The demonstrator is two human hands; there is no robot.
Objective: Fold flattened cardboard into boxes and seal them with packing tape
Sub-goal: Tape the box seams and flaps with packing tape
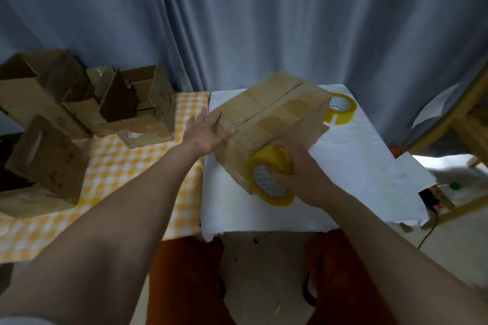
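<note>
A closed cardboard box (pixel 274 111) lies on the white-covered table (pixel 351 166), its flap seam running across the top and several bands of tape over it. My left hand (pixel 208 132) lies flat with straight fingers on the box's near-left top edge. My right hand (pixel 303 174) grips a yellow roll of packing tape (pixel 269 177) held against the box's near end face. A second yellow tape roll (pixel 340 108) lies on the table behind the box on the right.
Several open and folded cardboard boxes (pixel 132 111) stand on a yellow checked cloth (pixel 126 166) at the left. A grey curtain (pixel 264 21) hangs behind. A wooden chair frame (pixel 464 119) and a cable stand at the right. My knees show below the table edge.
</note>
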